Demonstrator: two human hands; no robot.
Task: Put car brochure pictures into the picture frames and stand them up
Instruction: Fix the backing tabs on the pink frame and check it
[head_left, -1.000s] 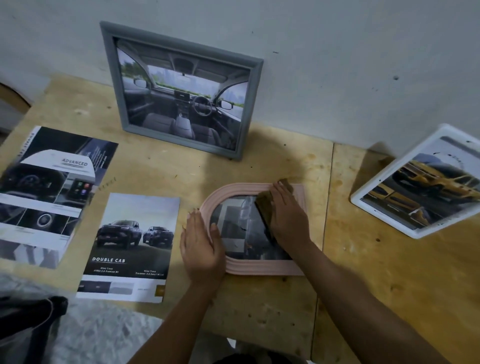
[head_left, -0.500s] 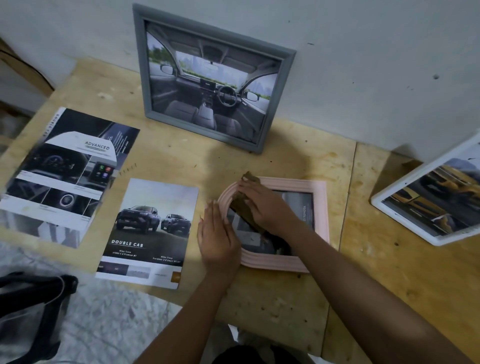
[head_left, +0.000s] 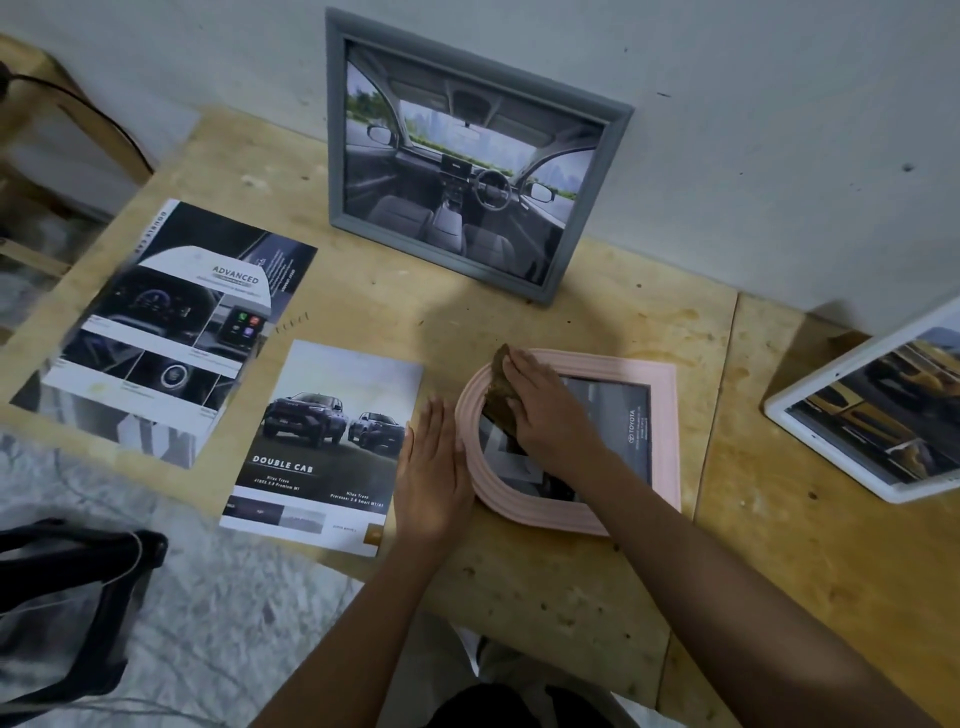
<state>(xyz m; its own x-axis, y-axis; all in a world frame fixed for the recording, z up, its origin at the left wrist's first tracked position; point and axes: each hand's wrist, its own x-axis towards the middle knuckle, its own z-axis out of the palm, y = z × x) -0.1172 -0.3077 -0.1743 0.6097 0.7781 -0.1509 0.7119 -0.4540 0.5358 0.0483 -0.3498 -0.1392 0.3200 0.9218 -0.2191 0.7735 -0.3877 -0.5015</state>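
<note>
Pink frame (head_left: 662, 426) lies flat on the table (head_left: 545, 587), picture inside. My right hand (head_left: 550, 415) presses a brown cloth (head_left: 500, 395) onto its glass, fingers closed over it. My left hand (head_left: 434, 478), flat with fingers together, braces the frame's left edge.

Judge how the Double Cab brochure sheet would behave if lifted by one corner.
The Double Cab brochure sheet looks thin and lies flat, so it would probably droop. Its surface looks glossy, so likely slippery. Its lower edge overhangs the table, so a push could slide it off.
</note>
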